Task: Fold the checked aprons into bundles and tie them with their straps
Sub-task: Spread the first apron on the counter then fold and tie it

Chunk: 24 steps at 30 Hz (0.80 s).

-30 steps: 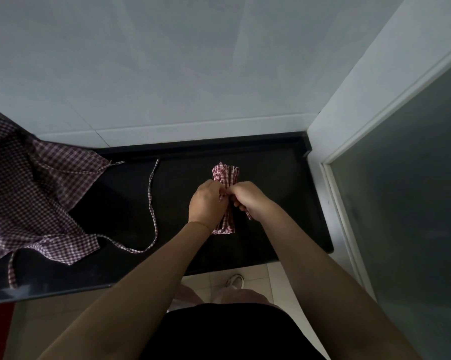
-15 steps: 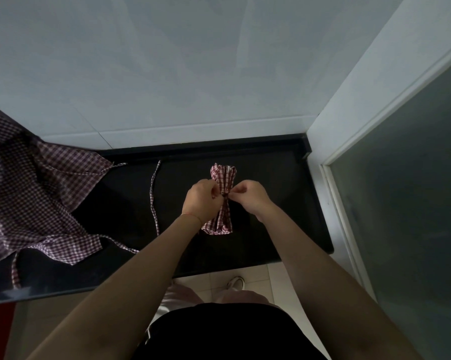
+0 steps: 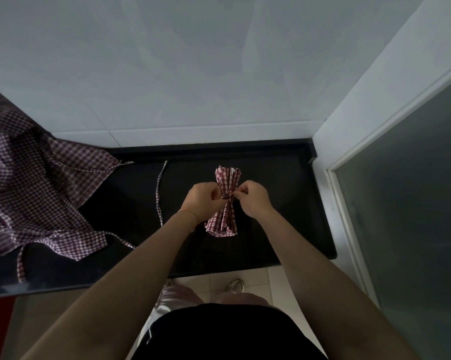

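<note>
A red-and-white checked apron bundle (image 3: 225,203) lies lengthwise on the black counter (image 3: 284,216), pinched tight at its waist by a strap. My left hand (image 3: 203,200) grips the strap end on the bundle's left side. My right hand (image 3: 253,197) pinches the strap end on its right side. Both hands sit level with the knot, a short gap between them. A second checked apron (image 3: 37,198), unfolded and crumpled, covers the counter's left part, with its long strap (image 3: 158,193) trailing toward the middle.
A pale tiled wall (image 3: 193,87) rises behind the counter. A white frame with a frosted glass panel (image 3: 414,203) closes the right side. The counter's front edge (image 3: 219,271) runs above tiled floor and my shoes.
My hands have drawn apart to either side of the bundle, cinching the strap tighter at its middle. The bundle's lower end now shows fully below my left hand.
</note>
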Tool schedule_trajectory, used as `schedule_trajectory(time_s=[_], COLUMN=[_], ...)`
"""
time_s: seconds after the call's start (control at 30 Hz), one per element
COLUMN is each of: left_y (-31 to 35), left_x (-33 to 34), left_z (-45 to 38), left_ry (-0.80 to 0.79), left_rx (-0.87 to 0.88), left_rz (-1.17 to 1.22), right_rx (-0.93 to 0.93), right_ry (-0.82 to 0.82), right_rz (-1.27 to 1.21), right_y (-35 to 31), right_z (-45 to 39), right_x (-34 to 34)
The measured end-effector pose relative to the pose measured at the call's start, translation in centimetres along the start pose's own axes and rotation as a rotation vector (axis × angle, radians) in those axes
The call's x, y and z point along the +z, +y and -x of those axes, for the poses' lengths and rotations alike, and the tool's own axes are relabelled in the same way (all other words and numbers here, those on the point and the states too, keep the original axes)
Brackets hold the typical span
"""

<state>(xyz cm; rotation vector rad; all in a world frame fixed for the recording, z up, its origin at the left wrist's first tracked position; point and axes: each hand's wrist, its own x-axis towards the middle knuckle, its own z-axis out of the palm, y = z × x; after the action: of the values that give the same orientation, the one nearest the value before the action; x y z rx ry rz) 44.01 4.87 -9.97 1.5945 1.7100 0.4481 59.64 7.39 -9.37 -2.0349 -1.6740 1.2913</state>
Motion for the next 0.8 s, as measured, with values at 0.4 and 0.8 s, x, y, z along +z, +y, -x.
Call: schedule_trajectory(time_s=[0.4, 0.8], left_y=[-0.9, 1.0], left_x=[-0.3, 2.7], left_z=[-0.1, -0.2], left_ry=[-0.011, -0.031], left_rx=[0.015, -0.001], left_rz=[-0.025, 0.111], right_rx=[0.010, 0.044], right_ry=[-0.161, -0.302], right_rz=[0.113, 0.044], right_y=[-0.6, -1.0], right_z=[-0.1, 0.4], right_x=[-1.1, -2.7])
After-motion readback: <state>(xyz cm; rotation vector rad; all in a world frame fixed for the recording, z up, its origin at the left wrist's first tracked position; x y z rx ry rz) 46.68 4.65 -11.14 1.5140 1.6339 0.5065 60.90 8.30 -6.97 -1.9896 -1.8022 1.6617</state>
